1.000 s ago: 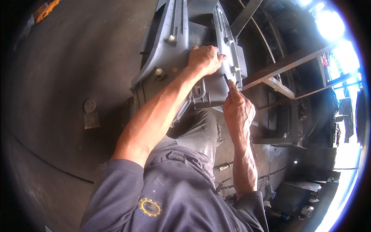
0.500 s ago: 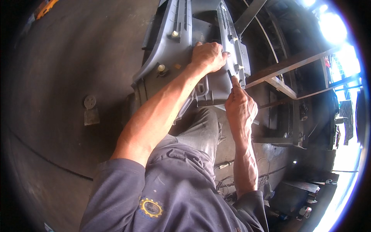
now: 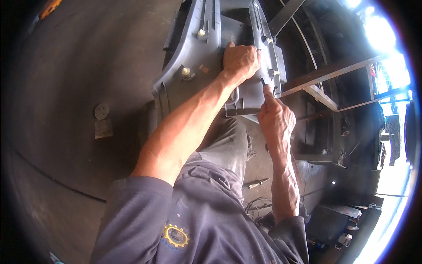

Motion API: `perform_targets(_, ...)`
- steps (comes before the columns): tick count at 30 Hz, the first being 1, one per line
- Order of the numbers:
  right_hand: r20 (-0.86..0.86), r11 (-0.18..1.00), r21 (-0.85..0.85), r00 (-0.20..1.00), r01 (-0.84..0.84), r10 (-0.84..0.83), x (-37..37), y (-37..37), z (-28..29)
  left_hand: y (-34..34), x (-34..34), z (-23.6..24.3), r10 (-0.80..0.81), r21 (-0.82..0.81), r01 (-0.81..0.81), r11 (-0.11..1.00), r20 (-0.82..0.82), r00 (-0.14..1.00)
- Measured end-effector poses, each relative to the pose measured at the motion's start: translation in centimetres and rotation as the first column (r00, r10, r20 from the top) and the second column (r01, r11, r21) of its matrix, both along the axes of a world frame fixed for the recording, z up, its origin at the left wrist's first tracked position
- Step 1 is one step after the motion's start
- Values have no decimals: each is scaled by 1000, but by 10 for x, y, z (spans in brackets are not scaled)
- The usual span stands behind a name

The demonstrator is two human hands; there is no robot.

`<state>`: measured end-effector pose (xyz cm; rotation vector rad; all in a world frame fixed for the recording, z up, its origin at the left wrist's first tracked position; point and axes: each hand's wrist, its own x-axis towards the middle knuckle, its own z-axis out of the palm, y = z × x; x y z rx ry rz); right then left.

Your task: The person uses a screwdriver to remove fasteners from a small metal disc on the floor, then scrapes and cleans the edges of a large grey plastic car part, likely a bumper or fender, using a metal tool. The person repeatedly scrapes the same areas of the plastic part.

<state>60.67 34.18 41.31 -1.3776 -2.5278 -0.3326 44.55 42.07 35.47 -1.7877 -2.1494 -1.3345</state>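
Two grey moulded plastic trim panels lie side by side before me, a left panel [image 3: 211,50] and a right panel [image 3: 251,96]. Pale push clips [image 3: 185,71] stick up from the left one, and smaller clips [image 3: 275,72] line the right one's outer edge. My left hand [image 3: 241,60] is closed over the right panel's inner edge, its fingertips partly hidden. In my right hand [image 3: 277,115] is a thin dark blade-like tool [image 3: 263,82], index finger stretched along it. The tool's tip touches or nearly touches the right panel; its handle is hidden in the fist.
Metal frame bars [image 3: 325,79] stand close on the right. A screwdriver-like tool [image 3: 256,184] and coiled cables [image 3: 257,207] lie on the floor by my leg. At left are a round disc [image 3: 101,111], a square plate [image 3: 103,129] and a long cable [image 3: 57,180].
The panels have shifted slightly up and to the right in view. My left hand has moved a little with them, its grip much the same. The right hand still holds the tool near the panel.
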Motion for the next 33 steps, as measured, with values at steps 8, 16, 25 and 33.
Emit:
perform_targets(8, -91, 995, 62, 992, -82, 87, 6, 11, -18, 4, -3, -1, -13, -30, 12, 999, -50, 999)
perform_targets(16, -100, 1000, 8, 995, 12, -11, -5, 6, -17, 6, -3, -2, -14, 1, 14, 1000, -31, 999)
perform_targets(25, -96, 994, 26, 990, -105, 107, 4, 8, -16, 4, -5, 3, -31, -50, 29, 998, -34, 999)
perform_targets(33, -124, 997, 54, 990, -62, 68, 2, 7, -21, 4, -3, 3, -27, -107, 31, 994, 34, 999)
